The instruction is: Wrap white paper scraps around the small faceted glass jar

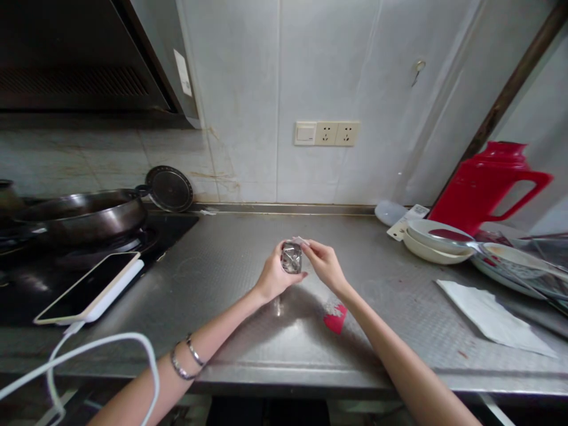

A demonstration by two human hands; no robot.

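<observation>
My left hand (271,276) is closed round a small silvery foil packet (291,258), held upright above the steel counter (248,319). My right hand (323,262) pinches the packet's top right corner between thumb and fingers. Both hands meet over the middle of the counter. A small red scrap (336,318) lies on the counter just under my right forearm. Two thin bracelets (186,359) sit on my left wrist.
A dark pan (84,212) stands on the stove at left, with a phone (84,286) on a white power bank and a white cable (106,349) beside it. Stacked white plates (432,242), a red thermos jug (483,180) and a paper napkin (486,313) occupy the right.
</observation>
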